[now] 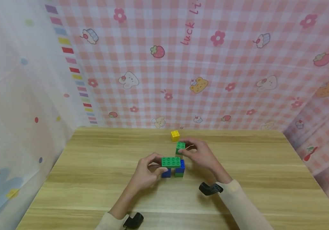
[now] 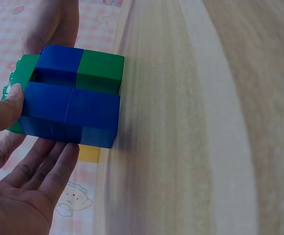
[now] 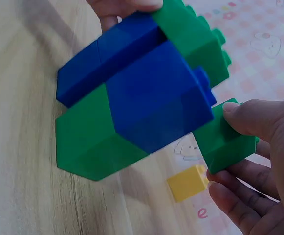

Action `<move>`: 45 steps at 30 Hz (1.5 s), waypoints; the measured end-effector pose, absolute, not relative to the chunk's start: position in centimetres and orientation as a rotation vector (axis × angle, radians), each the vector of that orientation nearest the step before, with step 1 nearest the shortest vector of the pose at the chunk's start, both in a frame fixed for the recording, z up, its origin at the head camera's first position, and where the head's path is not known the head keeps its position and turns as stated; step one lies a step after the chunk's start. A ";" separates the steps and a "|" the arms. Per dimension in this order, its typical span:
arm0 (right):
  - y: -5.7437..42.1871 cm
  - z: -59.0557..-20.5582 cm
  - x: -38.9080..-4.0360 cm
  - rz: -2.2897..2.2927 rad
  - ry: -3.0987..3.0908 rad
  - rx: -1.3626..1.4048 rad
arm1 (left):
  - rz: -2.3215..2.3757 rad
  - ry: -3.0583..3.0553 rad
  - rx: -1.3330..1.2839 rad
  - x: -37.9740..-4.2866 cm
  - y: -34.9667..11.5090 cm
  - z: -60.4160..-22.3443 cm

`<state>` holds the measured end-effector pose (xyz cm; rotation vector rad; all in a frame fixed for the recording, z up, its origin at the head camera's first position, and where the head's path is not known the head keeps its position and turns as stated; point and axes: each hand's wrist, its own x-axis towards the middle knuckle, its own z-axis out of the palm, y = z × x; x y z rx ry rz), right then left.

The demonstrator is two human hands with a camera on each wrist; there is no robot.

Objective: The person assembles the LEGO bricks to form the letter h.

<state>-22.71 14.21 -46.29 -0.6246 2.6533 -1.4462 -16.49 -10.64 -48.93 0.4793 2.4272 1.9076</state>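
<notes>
A small structure of toy building blocks stands on the table. Its long green block (image 1: 170, 161) lies across two stacks, one of blue blocks (image 2: 66, 105) and one with a blue block (image 3: 151, 93) over a green block (image 3: 90, 134). My left hand (image 1: 145, 172) grips the structure at its left end, thumb near the green top and fingers on the far side. Just behind the structure, my right hand (image 1: 201, 156) pinches a small green block (image 1: 180, 147) between thumb and fingers, apart from the stacks.
A yellow block (image 1: 175, 136) sits farther back on the wooden table (image 1: 109, 143), beyond the right hand. A pink checked cloth (image 1: 181, 80) hangs behind the table's far edge. Each wrist carries a black camera mount.
</notes>
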 end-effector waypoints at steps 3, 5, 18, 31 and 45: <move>14.1 -45.8 -22.3 -1.453 2.661 -0.653 | 1.911 2.428 0.464 -16.5 -10.7 -49.0; 14.1 -45.4 -22.0 -1.472 2.670 -0.660 | 1.907 2.428 0.462 -16.5 -10.7 -49.0; 13.6 -43.7 -20.7 -1.530 2.674 -0.730 | 1.909 2.424 0.449 -16.5 -10.6 -48.8; 11.9 -42.9 -19.4 -1.549 2.650 -0.900 | 1.920 2.407 0.483 -16.5 -10.7 -48.9; 10.3 -43.0 -18.5 -1.512 2.622 -0.971 | 1.897 2.390 0.517 -16.6 -11.0 -49.0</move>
